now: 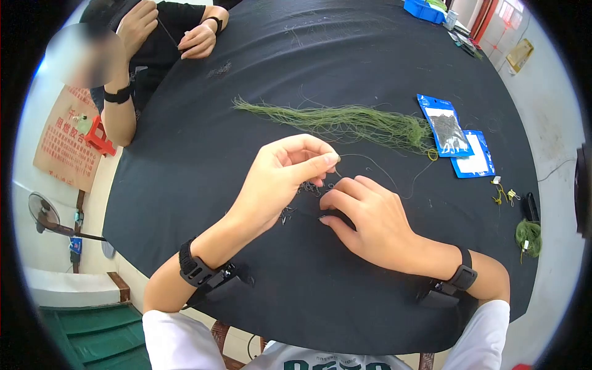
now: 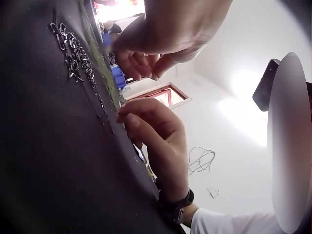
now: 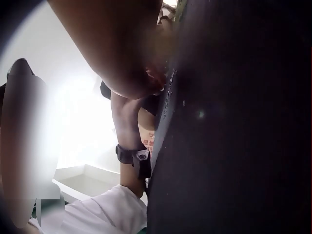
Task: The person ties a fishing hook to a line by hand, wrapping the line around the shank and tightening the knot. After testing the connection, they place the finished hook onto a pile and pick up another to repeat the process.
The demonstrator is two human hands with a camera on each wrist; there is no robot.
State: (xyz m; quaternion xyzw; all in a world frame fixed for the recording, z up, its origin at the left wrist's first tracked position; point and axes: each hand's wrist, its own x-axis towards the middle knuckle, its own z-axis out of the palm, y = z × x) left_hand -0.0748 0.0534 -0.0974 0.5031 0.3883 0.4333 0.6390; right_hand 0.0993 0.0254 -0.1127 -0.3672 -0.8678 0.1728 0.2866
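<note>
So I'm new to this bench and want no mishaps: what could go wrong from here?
The thin line pinched by the left hand runs close to the green bundle; it could snag or tangle there. The small metal clips lie loose by the right hand; a nudge might scatter them on the black table, where they show poorly.

left hand [image 1: 280, 179] raised, fingertips pinched, right hand [image 1: 364, 216] curled, fingertips down
</note>
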